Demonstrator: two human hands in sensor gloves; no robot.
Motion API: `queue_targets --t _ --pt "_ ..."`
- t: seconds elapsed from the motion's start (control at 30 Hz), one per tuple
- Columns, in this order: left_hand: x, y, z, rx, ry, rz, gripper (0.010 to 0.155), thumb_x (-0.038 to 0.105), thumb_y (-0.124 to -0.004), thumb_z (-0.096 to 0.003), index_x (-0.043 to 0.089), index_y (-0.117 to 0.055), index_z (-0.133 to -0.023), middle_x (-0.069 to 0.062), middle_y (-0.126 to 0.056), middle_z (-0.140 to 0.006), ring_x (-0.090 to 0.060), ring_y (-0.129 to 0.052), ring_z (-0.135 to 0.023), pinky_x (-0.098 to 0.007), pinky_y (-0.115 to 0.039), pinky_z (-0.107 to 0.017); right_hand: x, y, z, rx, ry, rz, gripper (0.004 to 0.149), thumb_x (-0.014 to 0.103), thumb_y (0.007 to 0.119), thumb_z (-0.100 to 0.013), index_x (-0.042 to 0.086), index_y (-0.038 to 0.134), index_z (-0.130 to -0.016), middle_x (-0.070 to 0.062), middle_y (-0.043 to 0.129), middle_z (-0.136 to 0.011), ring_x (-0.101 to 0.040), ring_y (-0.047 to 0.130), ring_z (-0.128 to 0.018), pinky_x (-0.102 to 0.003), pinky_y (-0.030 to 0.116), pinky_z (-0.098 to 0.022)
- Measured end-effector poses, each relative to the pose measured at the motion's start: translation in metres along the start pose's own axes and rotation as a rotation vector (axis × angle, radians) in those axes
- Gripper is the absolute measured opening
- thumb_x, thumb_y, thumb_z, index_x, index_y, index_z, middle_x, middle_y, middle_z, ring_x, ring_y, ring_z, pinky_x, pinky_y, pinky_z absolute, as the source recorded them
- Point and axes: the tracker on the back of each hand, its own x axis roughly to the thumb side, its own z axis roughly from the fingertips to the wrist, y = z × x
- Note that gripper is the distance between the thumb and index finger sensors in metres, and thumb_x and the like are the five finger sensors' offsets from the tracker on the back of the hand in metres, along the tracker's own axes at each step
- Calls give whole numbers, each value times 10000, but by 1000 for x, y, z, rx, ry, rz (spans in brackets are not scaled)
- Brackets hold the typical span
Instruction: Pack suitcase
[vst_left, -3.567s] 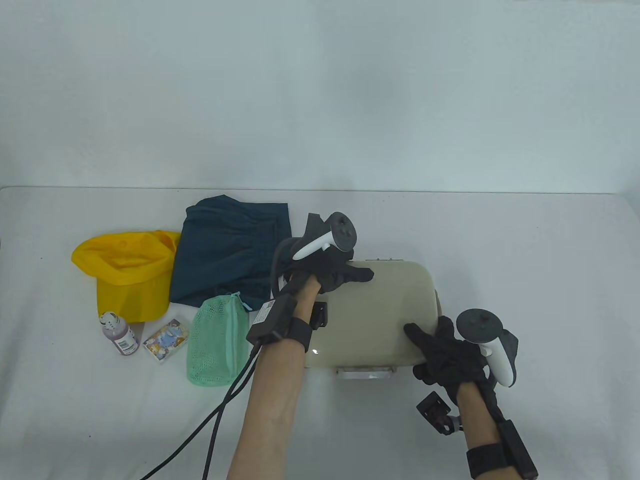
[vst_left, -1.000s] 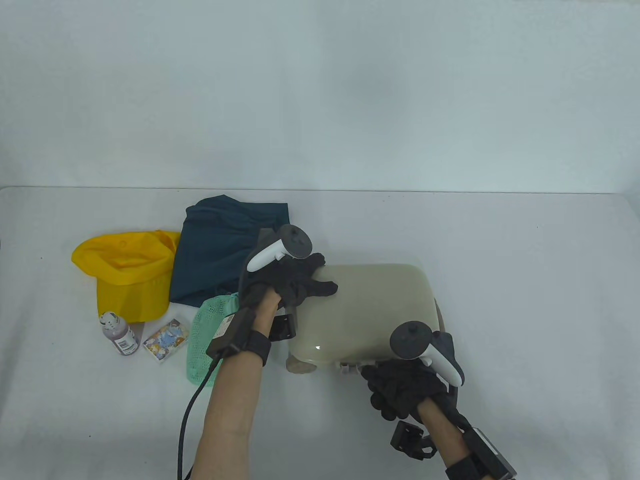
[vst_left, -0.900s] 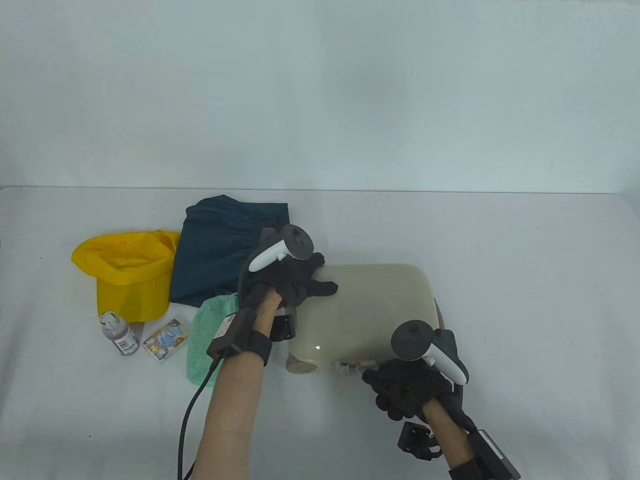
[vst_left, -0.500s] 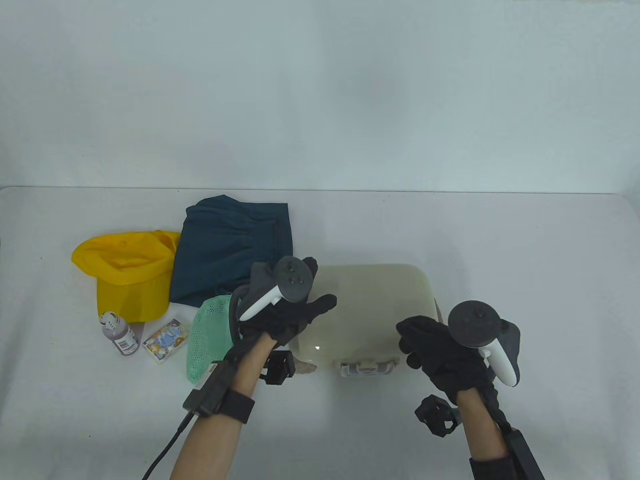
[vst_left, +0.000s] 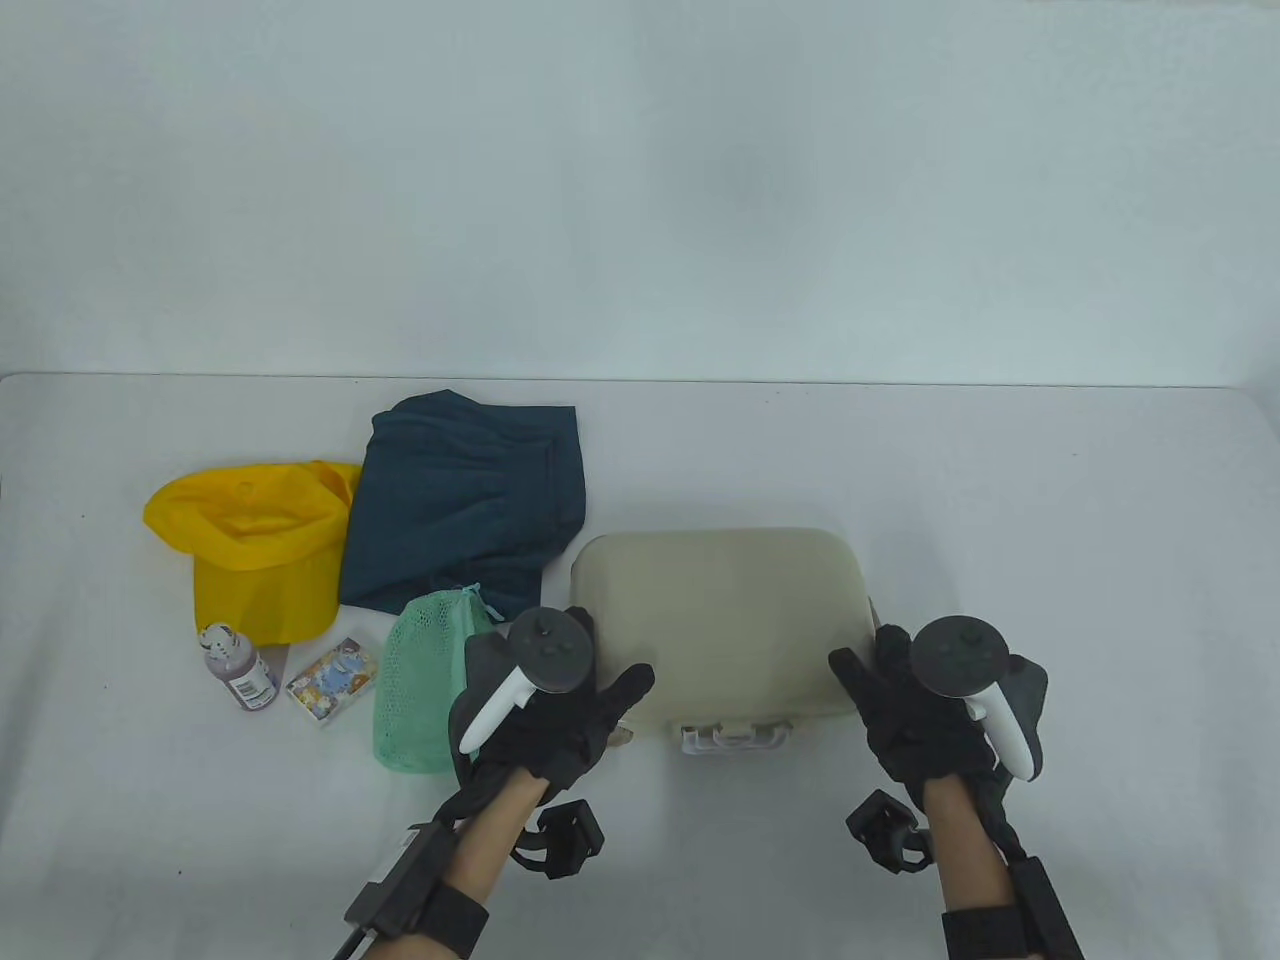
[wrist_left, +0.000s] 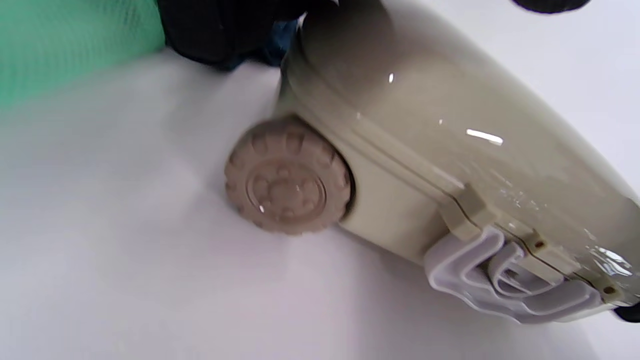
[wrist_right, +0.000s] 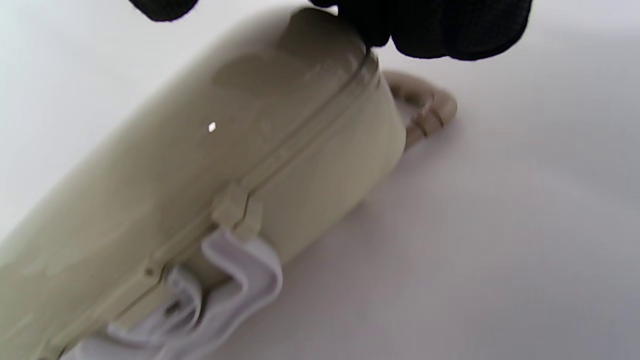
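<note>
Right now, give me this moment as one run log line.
stage: suitcase closed, flat on table | left hand: open at near-left corner | right hand: open at near-right corner | unpacked: cap, shorts, mesh pouch

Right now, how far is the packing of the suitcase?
Hardly begun. The beige suitcase lies closed, white latch toward the person. The left hand and right hand sit at its near corners. The yellow cap, blue garment, mesh pouch, bottle and card box remain outside.

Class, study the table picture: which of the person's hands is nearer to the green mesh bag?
Left. The left hand lies right beside the green mesh bag, at the suitcase's near left corner; the right hand is at the suitcase's far side.
</note>
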Motion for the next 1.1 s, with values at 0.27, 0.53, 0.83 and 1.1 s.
queue_targets --t 0.27,0.53,0.83,1.1 --pt "-3 3 1 -19 -25 137 946 642 -523 -532 61 -54 -1114 -351 -220 -1155 -542 -419 -1087 -553 -553 -781 7 -2 1 -2 -9 7 876 577 557 -566 -77 296 -1088 -372 496 -1088 -578 666 -937 -586 686 -631" --pt "9 50 10 -13 -110 345 929 644 -516 -540 76 -81 -1133 -365 -253 -1164 -562 -419 -1080 -564 -547 -776 28 -46 10 -84 -75 -75 854 589 553 -566 -57 373 -1095 -340 597 -1067 -557 716 -918 -584 694 -622" --pt "26 106 -9 50 -186 518 915 642 -515 -542 82 -111 -1143 -326 -264 -1180 -541 -400 -1089 -548 -528 -788 70 -90 -8 -139 -140 -169 858 600 539 -564 -38 344 -1103 -318 538 -1100 -557 653 -959 -590 655 -655" --pt "31 120 -41 114 -260 608 912 668 -482 -539 119 -65 -1136 -237 -133 -1198 -468 -259 -1129 -512 -444 -832 81 -98 -52 -81 -197 -332 873 643 510 -547 69 181 -1117 -212 310 -1190 -528 419 -1068 -604 510 -739"
